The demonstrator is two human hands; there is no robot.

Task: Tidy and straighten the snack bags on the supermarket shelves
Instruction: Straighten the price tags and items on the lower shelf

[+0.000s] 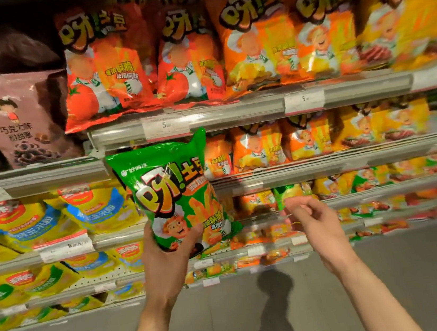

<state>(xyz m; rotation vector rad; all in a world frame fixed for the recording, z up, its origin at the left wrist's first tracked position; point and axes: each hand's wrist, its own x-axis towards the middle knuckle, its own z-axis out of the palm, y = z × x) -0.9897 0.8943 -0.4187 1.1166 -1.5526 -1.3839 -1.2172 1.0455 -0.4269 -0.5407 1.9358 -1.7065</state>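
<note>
- The left hand (168,255) grips the bottom of a green bag (173,190), thumb across its front; the bag stands upright above the hand, in front of the shelf edge (232,113).
- The right hand (313,222), right of the bag, has loosely curled fingers holding nothing.
- Bare floor (393,281) lies below.
- The bag is glossy with orange fries printed on it.

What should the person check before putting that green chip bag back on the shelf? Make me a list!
1. Left hand grips the shiny green plastic chip bag firmly: ok.
2. Bag upright, front facing out: ok, slightly tilted.
3. Right hand free to help: cannot tell; its fingers are curled near a small green packet.
4. Matching green bags on a shelf: ok, a few lower right, blurred.
5. Grey metal shelf edge above is clear of the bag: not ok, the bag's top corner overlaps it.
</note>
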